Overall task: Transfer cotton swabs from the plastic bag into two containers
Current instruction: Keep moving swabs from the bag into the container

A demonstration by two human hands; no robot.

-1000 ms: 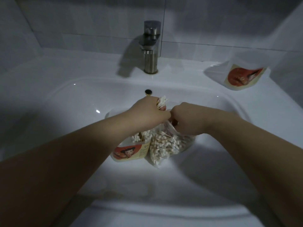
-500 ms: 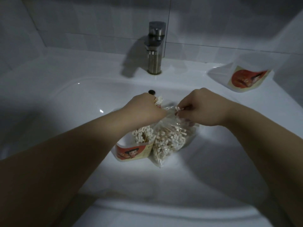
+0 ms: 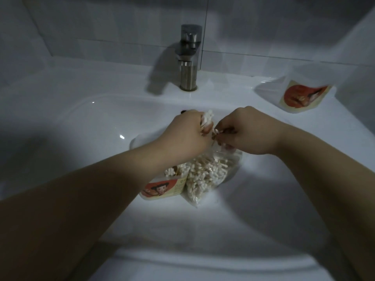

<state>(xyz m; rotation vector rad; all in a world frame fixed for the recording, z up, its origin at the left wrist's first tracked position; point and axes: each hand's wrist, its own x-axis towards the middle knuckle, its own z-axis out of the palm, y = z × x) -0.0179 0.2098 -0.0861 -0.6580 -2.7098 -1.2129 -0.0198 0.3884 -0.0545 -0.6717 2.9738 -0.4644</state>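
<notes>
A clear plastic bag (image 3: 207, 175) full of cotton swabs lies in the white sink basin (image 3: 97, 138). Beside it on the left stands a clear container (image 3: 162, 188) with a red cartoon label, holding some swabs. My left hand (image 3: 186, 134) is closed on a bundle of cotton swabs (image 3: 65, 118) whose white tips stick out above the fist. My right hand (image 3: 243, 130) pinches a few swabs just above the bag's mouth, touching my left hand. A second labelled container (image 3: 300, 96) lies on its side on the sink ledge at the back right.
A metal tap (image 3: 189, 57) stands behind the basin in the middle, with the dark overflow hole partly hidden behind my left hand. Grey tiled walls close in the back and both sides. The light is dim.
My right hand has lifted out of the bag's mouth with a few swabs and come up against my left hand. The bundle in my left hand stays raised.
</notes>
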